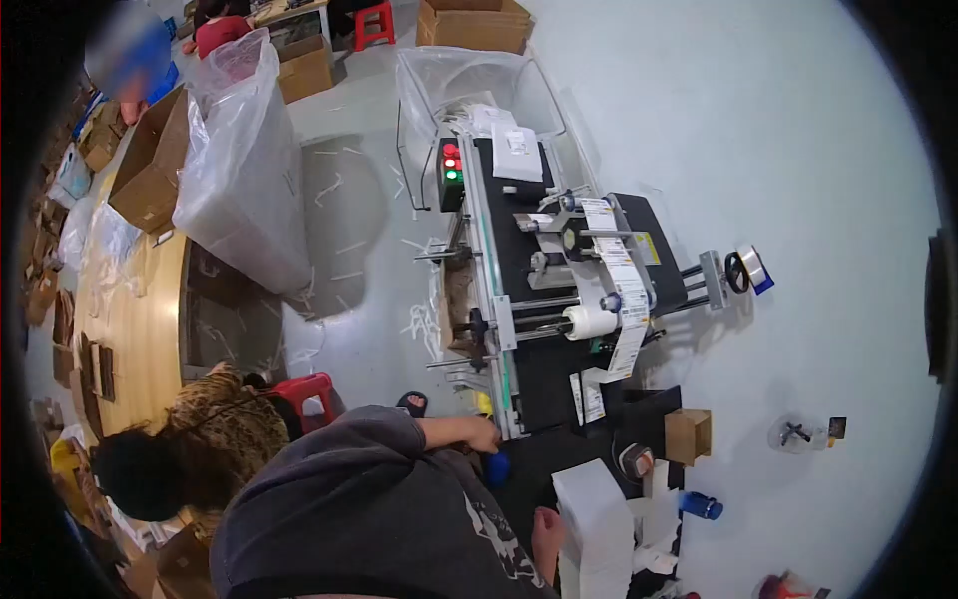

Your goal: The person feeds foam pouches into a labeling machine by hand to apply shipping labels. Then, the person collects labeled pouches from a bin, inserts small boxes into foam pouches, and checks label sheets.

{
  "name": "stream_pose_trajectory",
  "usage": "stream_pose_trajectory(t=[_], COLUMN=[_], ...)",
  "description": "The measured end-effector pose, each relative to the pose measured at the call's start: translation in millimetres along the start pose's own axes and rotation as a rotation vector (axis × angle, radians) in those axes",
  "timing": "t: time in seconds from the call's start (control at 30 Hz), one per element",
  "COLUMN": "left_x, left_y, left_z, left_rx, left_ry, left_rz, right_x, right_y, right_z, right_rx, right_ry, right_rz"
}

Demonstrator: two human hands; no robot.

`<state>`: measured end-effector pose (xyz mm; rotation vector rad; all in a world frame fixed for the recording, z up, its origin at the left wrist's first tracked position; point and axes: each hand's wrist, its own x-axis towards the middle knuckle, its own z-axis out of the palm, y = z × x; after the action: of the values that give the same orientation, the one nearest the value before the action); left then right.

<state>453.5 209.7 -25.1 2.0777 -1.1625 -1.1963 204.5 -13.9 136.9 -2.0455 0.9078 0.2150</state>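
My left hand [484,435] is at the near end of the conveyor frame, fingers curled; what they hold, if anything, is hidden. Beside a tall stack of white sheets [597,519] is my right hand [547,529], its fingers bent together; whether anything is in them cannot be made out. A labelling machine with a black conveyor belt [514,250] extends away from me. A strip of printed labels [626,290] runs over its rollers, above a white roll [591,321]. One white packet [516,152] lies at the far end of the belt.
A plastic-lined bin [484,72] stands beyond the conveyor. A person in a patterned top [220,419] is close on the left, near a red stool [304,391] and a wooden table [150,329]. A blue bottle [701,505] and a small cardboard box [689,436] are at the right.
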Motion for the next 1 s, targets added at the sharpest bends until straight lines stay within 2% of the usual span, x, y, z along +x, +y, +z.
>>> stream_pose_trajectory(t=[0.03,0.1,0.17,0.2,0.23,0.27,0.3,0.33,0.4,0.43,0.5,0.57,0.6,0.67,0.77,0.87,0.93,1.0], left_x=[-16.0,-51.1,-97.6,-105.8,-139.3,-159.9,-179.5,-204.9,-247.0,-262.8,-296.4,-298.0,-292.8,-286.9,-272.0,-264.8,-262.0,-256.5], left_y=[-7.4,-29.0,-56.7,-91.4,-97.8,-124.4,-152.0,-169.4,-190.1,-186.1,-167.4,-155.7,-150.6,-116.4,-58.0,-8.4,11.4,23.9], left_z=[-5.4,-19.1,-18.4,3.9,3.3,21.5,40.8,56.1,84.2,95.5,113.9,157.0,183.3,218.7,267.5,297.8,311.6,325.6], left_rx=[-0.019,-0.037,-0.305,-0.308,-0.415,-0.554,-0.693,-0.701,-0.604,-0.627,-0.701,-0.749,-0.774,-0.825,-0.893,-0.958,-0.984,-0.999], left_ry=[0.011,0.041,0.110,0.263,0.438,0.536,0.633,0.645,0.703,0.726,0.635,0.687,0.705,0.711,0.716,0.767,0.843,0.954], left_rz=[-0.057,-0.124,-0.320,-0.399,-0.466,-0.544,-0.619,-0.627,-0.864,-0.879,-1.025,-1.056,-1.066,-1.086,-1.081,-1.095,-1.110,-1.123], right_x=[-3.8,10.8,30.3,40.0,51.1,65.3,81.9,92.6,105.1,109.7,123.6,143.7,144.9,127.2,134.3,166.0,180.5,176.5], right_y=[2.6,15.9,27.9,29.0,31.5,36.0,41.7,45.5,47.2,52.9,77.5,116.8,118.3,124.4,111.5,132.3,147.1,126.8], right_z=[8.9,26.1,29.5,24.0,15.5,3.5,-11.0,-23.1,-40.4,-47.4,-55.5,-50.2,-35.9,-28.4,-46.3,-44.4,-41.4,-45.0], right_rx=[0.004,-0.183,-0.374,-0.386,-0.396,-0.396,-0.523,-0.651,-0.754,-0.764,-0.993,-1.086,-1.078,-1.228,-1.185,-1.042,-1.084,-1.177], right_ry=[-0.006,0.131,0.259,0.259,0.262,0.251,0.253,0.254,0.356,0.342,0.294,0.077,0.055,0.209,-0.102,-0.109,-0.081,-0.248], right_rz=[0.002,-0.342,-0.703,-0.652,-0.597,-0.613,-0.504,-0.393,-0.317,-0.349,-0.283,-0.092,-0.131,-0.250,-0.078,-0.175,-0.255,-0.250])
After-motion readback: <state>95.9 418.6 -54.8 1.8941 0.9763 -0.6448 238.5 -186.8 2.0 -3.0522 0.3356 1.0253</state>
